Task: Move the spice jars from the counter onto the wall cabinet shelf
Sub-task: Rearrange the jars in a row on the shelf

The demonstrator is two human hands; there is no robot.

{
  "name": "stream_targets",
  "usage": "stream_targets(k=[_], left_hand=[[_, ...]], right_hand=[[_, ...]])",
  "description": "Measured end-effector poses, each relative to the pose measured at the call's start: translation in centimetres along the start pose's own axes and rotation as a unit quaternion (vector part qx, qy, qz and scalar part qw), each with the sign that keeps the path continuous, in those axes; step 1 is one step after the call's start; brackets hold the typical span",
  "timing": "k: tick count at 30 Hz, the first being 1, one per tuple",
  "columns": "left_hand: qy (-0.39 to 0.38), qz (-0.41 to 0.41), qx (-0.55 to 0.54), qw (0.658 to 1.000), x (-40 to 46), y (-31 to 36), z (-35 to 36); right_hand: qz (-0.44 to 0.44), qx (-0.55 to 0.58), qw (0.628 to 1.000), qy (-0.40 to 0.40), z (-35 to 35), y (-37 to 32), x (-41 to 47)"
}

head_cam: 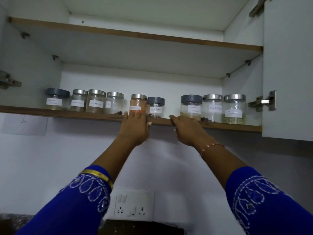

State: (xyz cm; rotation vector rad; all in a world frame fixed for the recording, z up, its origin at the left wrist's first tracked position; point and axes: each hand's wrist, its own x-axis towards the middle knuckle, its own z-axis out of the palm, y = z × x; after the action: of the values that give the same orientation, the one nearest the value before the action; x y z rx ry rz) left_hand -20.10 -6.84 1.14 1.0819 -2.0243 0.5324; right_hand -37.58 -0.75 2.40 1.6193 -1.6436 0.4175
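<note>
So, head view only, everything placed off the two hands.
Left hand: left hand is raised to the front edge of the lower shelf, fingers fairly straight and reaching up against the base of the orange jar; not curled round it, so it holds nothing. Probably nudging that jar back from the lip.
Right hand: right hand lies on the shelf edge just right of the left hand, fingers laid over the lip, thumb under the board; fingertips sit just in front of the dark-lid masala jar. Whether it touches that jar, cannot tell. Nothing carried.
Between the hands: grey-lid pepper jar, just beyond the fingers, then an open slot on the shelf; likely left for another jar.
Left of left hand: four jars in a row near the front edge, labels facing out so they can be read.
Right of right hand: two steel-lid jars, one with green contents, close to the cabinet side.
Above hands: upper shelf, no jars visible on it.
Below hands: wall socket plate, blue sleeves, gold bangle on left wrist.
Task status: nine jars on the shelf; counter barely in view, so cannot tell if any remain.
</note>
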Motion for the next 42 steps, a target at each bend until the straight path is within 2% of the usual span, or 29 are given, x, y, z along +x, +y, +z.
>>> stream_targets(k=[4, 7, 12, 16, 21, 26, 32, 39, 42], left_hand=[[0.001, 0.029, -0.026, 0.999, 0.8, 3.9, 0.5], [-0.001, 0.05, -0.033, 0.998, 1.2, 7.8, 0.8], [-0.055, 0.049, -0.067, 0.995, 2.2, 12.7, -0.1], [-0.139, 0.045, -0.108, 0.983, 4.1, 15.3, -0.5], [-0.216, 0.055, -0.109, 0.969, 7.5, 17.3, 1.1], [-0.277, -0.002, -0.14, 0.951, 9.8, 17.4, 1.5], [-0.304, -0.062, -0.096, 0.946, 11.6, 16.7, 2.6], [-0.31, -0.014, -0.168, 0.935, 13.1, 16.3, 2.6], [-0.341, -0.012, -0.14, 0.93, 14.1, 15.9, 3.4]], right_hand=[[-0.007, 0.074, 0.997, 0.006, -0.1, 3.2, -0.8], [0.043, 0.174, 0.984, 0.018, -0.2, 6.0, -1.4], [0.188, 0.208, 0.959, 0.039, -0.4, 12.0, -1.9], [0.204, 0.262, 0.943, 0.004, -1.3, 14.9, -1.1], [0.186, 0.254, 0.949, -0.028, -1.2, 15.4, 0.3], [0.182, 0.248, 0.95, -0.043, -0.3, 15.4, 1.8], [0.205, 0.245, 0.943, -0.09, -0.1, 15.3, 3.3], [0.201, 0.203, 0.945, -0.157, 0.7, 14.6, 5.1], [0.197, 0.184, 0.947, -0.177, 0.9, 14.1, 5.6]])
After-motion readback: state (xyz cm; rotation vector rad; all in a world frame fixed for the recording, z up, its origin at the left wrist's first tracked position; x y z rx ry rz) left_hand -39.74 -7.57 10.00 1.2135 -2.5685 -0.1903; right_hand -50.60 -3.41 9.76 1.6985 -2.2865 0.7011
